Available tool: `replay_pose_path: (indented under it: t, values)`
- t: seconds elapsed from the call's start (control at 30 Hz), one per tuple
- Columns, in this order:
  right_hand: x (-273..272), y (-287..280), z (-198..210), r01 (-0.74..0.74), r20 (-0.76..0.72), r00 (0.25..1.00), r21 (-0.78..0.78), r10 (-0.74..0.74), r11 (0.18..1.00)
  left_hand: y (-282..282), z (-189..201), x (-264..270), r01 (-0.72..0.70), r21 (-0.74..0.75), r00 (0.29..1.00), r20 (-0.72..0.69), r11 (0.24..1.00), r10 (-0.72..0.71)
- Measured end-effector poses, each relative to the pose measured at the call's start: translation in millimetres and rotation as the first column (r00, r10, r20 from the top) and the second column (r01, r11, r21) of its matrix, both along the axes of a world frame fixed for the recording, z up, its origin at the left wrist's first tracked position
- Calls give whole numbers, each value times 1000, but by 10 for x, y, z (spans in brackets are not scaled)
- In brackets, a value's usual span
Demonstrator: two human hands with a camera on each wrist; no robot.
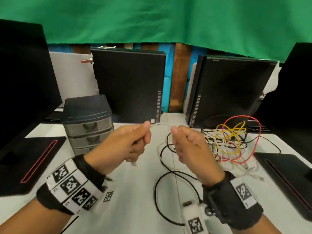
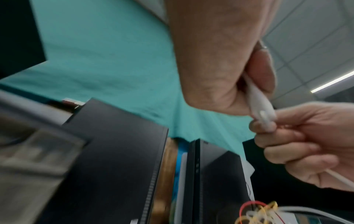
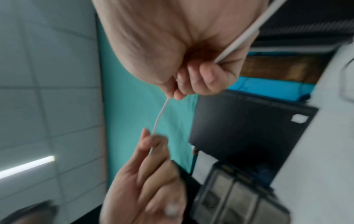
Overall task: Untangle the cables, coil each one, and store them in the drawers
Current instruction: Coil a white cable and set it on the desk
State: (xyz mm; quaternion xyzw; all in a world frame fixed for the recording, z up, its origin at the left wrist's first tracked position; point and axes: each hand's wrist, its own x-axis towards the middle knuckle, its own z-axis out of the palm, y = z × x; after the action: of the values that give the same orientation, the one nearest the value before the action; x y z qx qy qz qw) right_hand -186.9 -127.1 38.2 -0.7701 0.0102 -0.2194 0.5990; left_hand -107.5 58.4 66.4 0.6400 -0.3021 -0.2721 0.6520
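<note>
Right now both my hands are raised above the white desk, each curled around the same thin white cable. My left hand sits at about nine o'clock from centre, thumb and forefinger pinching the cable, with the white plug end poking out below my fist. My right hand sits at about three o'clock, also pinching the cable between thumb and fingers; a short stretch spans the gap between my two thumbs. From my right hand the white cable drops to the desk and runs toward the tangle.

At two o'clock from my right hand lies the tangled pile of cables, red, yellow, white and black strands looped together on the desk. A loose black cable curls in loops at six o'clock, below my hands.

At ten o'clock stands a small grey drawer unit with three closed translucent drawers stacked. Behind it, at twelve o'clock, a black computer tower stands upright; a second tower stands at one o'clock. A green cloth hangs across the back.
</note>
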Motion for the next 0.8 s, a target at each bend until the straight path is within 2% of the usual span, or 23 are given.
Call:
replay_pose_path:
  t: [0.07, 0.13, 0.23, 0.4, 0.47, 0.53, 0.57, 0.67, 0.8]
  values:
    - [-19, -158, -226, 174, -87, 982, 47, -170, 984, 156, -259, -44, -35, -19, 989, -145, 999, 32]
    - [-39, -300, -371, 269, -210, 945, 64, -250, 961, 285, -427, -81, -50, -16, 973, -226, 999, 45]
    - [-100, -303, -477, 193, -305, 937, 37, -173, 981, 345, -468, -128, -56, -67, 952, -304, 996, 33]
    - [-277, -28, -512, 23, -175, 985, 112, -3, 993, 123, -398, -468, -106, -189, 869, -495, 976, -2]
    - [-410, 25, -554, -6, -114, 993, -5, 6, 1000, 31, -449, -626, -139, -189, 851, -525, 972, 20]
    - [-558, 79, -573, 3, -39, 999, -202, -11, 979, -27, -497, -725, -162, -164, 853, -520, 973, 54]
    - [-607, 101, -559, 2, 6, 1000, -244, -1, 970, -48, -509, -752, -166, -156, 860, -505, 974, 66]
    - [-652, 100, -511, -37, 27, 999, -189, 43, 981, -110, -530, -801, -152, -145, 885, -460, 978, 69]
    - [-628, 45, -446, 1, 30, 1000, -170, 4, 986, -166, -547, -773, -112, -139, 914, -404, 984, 47]
